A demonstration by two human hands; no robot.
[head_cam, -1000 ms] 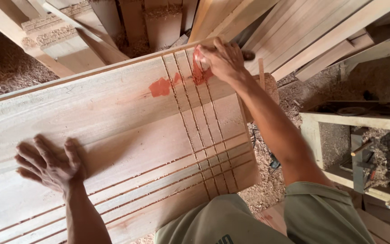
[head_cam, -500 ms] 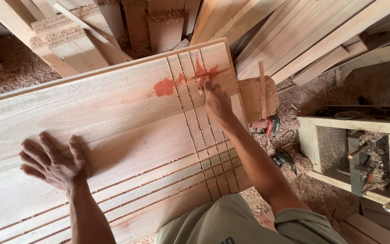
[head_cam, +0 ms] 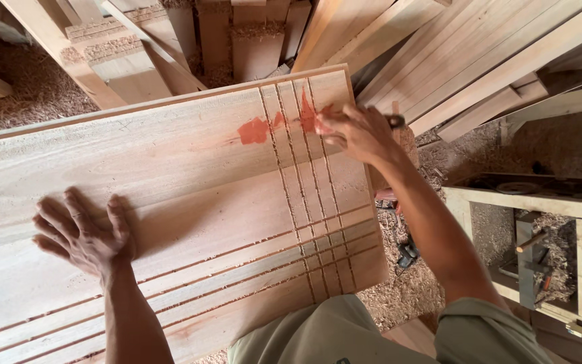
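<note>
Looking down from the head camera, we see a wide, pale wooden panel lying flat before us, its grain running lengthwise and thin dark grooves cut across it in crossing sets, with patches of reddish-orange filler smeared near the far grooves. Our left hand rests palm-down on the near left part of the panel, fingers spread wide and flat against the wood. Our right hand reaches to the far right edge, fingers bunched together and pressing on the filler-stained grooves; we cannot tell whether they pinch anything. Beyond the panel, rough planks lean in a stack over loose sawdust. To the right stands an open wooden box holding shavings and dark metal parts.
</note>
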